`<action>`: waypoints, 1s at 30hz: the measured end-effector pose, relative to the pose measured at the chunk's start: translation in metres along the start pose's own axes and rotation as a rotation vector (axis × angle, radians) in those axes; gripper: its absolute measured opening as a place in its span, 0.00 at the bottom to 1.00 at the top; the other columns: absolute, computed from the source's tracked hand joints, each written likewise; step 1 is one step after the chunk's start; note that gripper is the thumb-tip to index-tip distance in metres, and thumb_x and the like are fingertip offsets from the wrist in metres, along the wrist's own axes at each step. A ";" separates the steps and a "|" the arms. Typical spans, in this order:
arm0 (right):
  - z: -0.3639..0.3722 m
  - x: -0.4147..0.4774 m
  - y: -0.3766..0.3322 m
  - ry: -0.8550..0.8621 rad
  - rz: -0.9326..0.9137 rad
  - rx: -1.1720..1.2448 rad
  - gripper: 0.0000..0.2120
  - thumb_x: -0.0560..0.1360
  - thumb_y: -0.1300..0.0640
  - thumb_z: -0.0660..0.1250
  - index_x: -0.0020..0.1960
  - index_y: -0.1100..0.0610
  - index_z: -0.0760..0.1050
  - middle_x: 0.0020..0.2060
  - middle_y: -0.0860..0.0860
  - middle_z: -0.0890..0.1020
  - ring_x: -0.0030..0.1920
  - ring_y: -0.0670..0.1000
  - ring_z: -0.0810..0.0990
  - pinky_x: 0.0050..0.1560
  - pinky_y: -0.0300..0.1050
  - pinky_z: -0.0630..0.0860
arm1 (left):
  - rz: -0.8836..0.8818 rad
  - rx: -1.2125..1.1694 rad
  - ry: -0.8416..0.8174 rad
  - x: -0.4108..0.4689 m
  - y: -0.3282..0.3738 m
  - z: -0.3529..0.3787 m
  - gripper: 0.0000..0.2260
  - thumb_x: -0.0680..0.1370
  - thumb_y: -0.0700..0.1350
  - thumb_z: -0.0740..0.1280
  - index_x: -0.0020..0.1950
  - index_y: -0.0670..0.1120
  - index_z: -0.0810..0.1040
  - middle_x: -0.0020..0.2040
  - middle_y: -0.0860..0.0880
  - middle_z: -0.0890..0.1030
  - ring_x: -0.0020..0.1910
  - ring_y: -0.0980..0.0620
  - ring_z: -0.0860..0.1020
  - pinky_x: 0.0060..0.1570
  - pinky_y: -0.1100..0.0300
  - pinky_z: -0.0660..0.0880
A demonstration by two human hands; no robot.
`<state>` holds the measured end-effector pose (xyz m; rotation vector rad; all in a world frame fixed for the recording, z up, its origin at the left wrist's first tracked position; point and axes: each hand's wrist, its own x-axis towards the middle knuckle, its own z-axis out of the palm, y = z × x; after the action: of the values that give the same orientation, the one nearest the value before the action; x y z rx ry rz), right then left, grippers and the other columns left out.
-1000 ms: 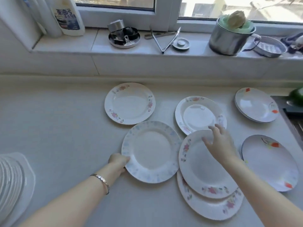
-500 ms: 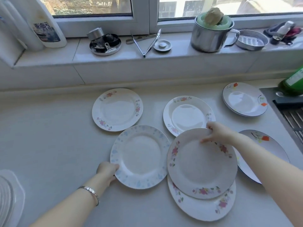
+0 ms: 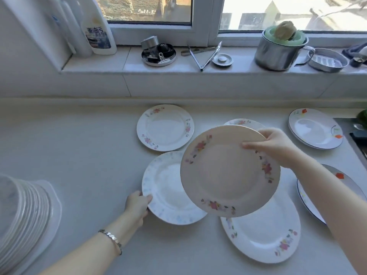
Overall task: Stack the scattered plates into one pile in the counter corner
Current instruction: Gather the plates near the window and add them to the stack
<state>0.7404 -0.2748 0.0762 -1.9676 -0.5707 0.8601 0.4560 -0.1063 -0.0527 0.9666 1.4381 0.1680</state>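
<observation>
Right hand [image 3: 278,146] clamps the far right rim of a pink-flowered plate [image 3: 228,173], thumb on the upper face, fingers curled behind the edge; the plate is lifted clear of the counter [image 3: 79,145] and tilted, its near edge lower than the gripped edge. Directly under the lifted plate's near edge lies a second pink-flowered plate [image 3: 262,235], flat on the counter. Beyond the right-hand grip, mostly hidden by the lifted plate, the rim of a small floral plate [image 3: 241,122] shows. Left of the lifted plate, partly covered by it, sits a blue-patterned plate [image 3: 166,191]. Left hand [image 3: 138,204] pinches the near left rim of that blue-patterned plate, thumb on top of the rim, fingers tucked below it; whether that edge is raised off the counter cannot be told. A metal bracelet [image 3: 111,238] sits on the left wrist. Beyond the left-hand grip, a small pink-flowered plate [image 3: 165,128] lies flat, apart from the blue-patterned one. To the right of the right-hand grip, an orange-flowered plate [image 3: 315,129] rests near the sink edge; a second orange-flowered plate [image 3: 345,181] lies nearer, crossed by the right forearm. Well to the left of the left-hand grip, a white ribbed stack [image 3: 21,219] fills the frame edge, blurred. On the windowsill [image 3: 99,64]: detergent bottle [image 3: 98,30], metal tongs [image 3: 206,55], steel mug [image 3: 278,50].
</observation>
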 end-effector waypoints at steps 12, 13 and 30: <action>0.201 -0.006 -0.076 -0.233 0.241 0.848 0.26 0.69 0.50 0.70 0.64 0.57 0.72 0.50 0.55 0.84 0.50 0.53 0.84 0.40 0.48 0.82 | 0.354 -0.251 0.220 -0.056 0.066 -0.234 0.08 0.78 0.32 0.59 0.43 0.41 0.73 0.39 0.44 0.77 0.30 0.50 0.80 0.21 0.66 0.76; 0.219 -0.008 -0.087 -0.246 0.248 0.861 0.20 0.72 0.52 0.68 0.62 0.56 0.73 0.47 0.54 0.85 0.48 0.52 0.85 0.37 0.47 0.82 | 0.363 -0.281 0.245 -0.060 0.070 -0.258 0.08 0.78 0.32 0.58 0.44 0.41 0.73 0.39 0.44 0.77 0.33 0.49 0.79 0.22 0.66 0.76; 0.409 -0.040 -0.156 -0.322 0.296 0.718 0.10 0.78 0.54 0.59 0.50 0.59 0.74 0.24 0.51 0.82 0.21 0.48 0.80 0.22 0.40 0.76 | 0.172 -0.452 0.315 -0.039 0.003 -0.464 0.11 0.78 0.30 0.57 0.41 0.41 0.74 0.40 0.43 0.77 0.37 0.46 0.75 0.19 0.66 0.75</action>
<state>0.3966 -0.0009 0.0759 -1.2745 -0.1034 1.3576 0.0431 0.0814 0.0524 0.7060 1.5089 0.7672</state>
